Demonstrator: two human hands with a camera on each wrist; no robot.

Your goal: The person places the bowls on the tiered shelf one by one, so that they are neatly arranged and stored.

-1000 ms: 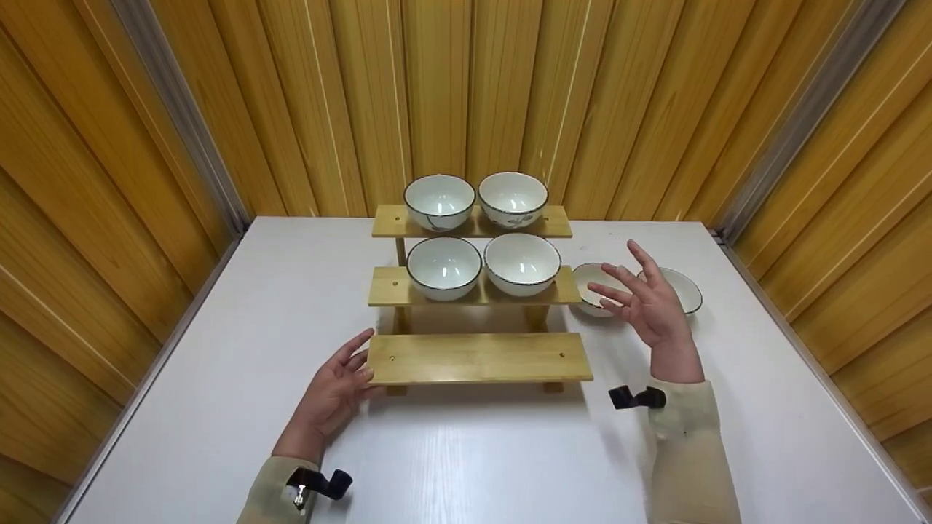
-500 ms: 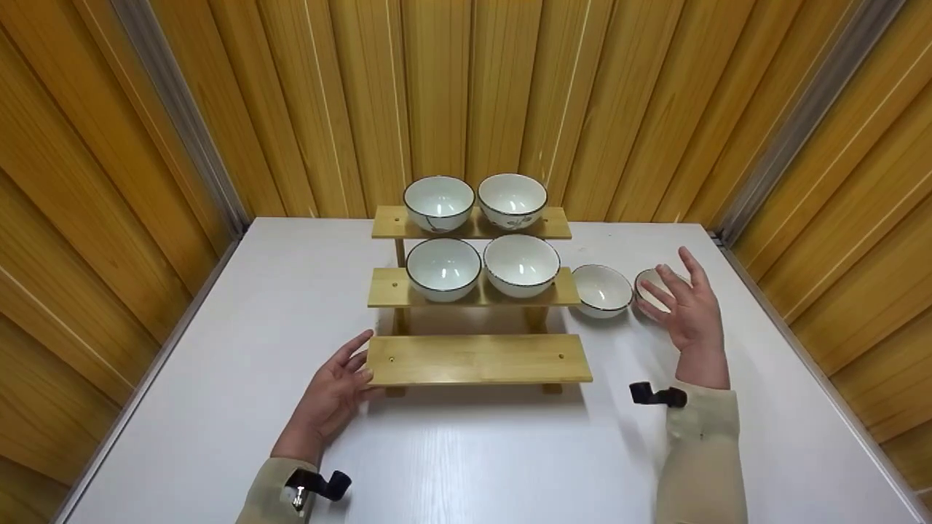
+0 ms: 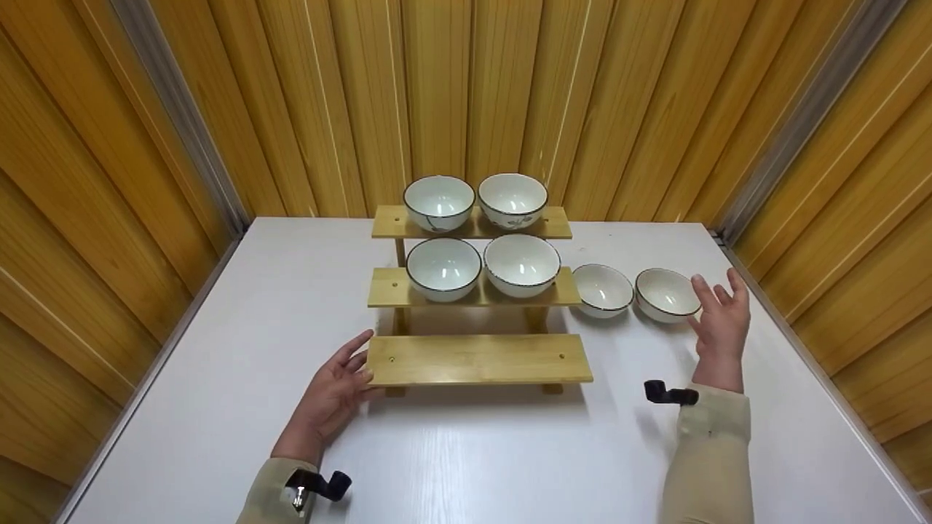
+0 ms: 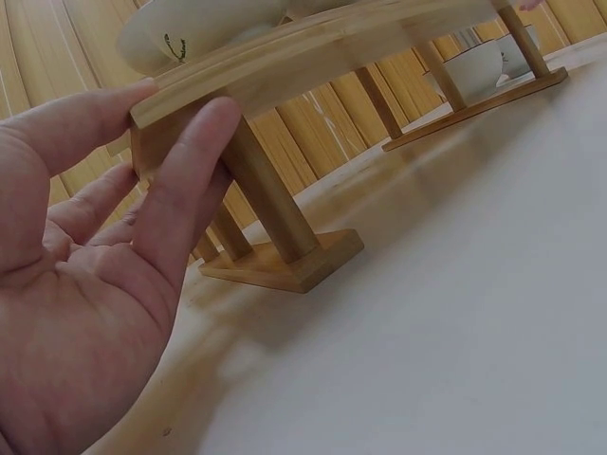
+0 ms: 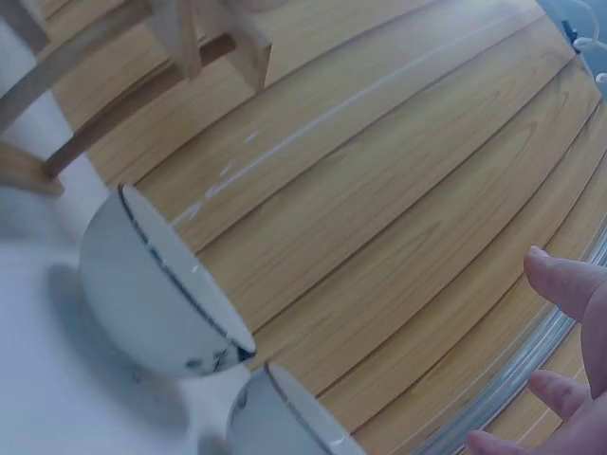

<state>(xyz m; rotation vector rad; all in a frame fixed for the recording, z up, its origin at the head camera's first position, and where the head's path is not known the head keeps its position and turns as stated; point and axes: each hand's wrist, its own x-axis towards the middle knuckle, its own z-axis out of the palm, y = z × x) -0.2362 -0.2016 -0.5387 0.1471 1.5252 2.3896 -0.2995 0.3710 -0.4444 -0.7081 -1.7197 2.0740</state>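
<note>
Your left hand is resting its straight fingers against the left end of the bamboo rack's lowest shelf. Your right hand, fingers spread, is hovering beside the rightmost bowl sitting on the table.

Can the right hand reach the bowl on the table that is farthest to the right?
Probably yes. The right hand is open beside the rightmost bowl, its fingers at the rim, and nothing lies between them on the table.
</note>
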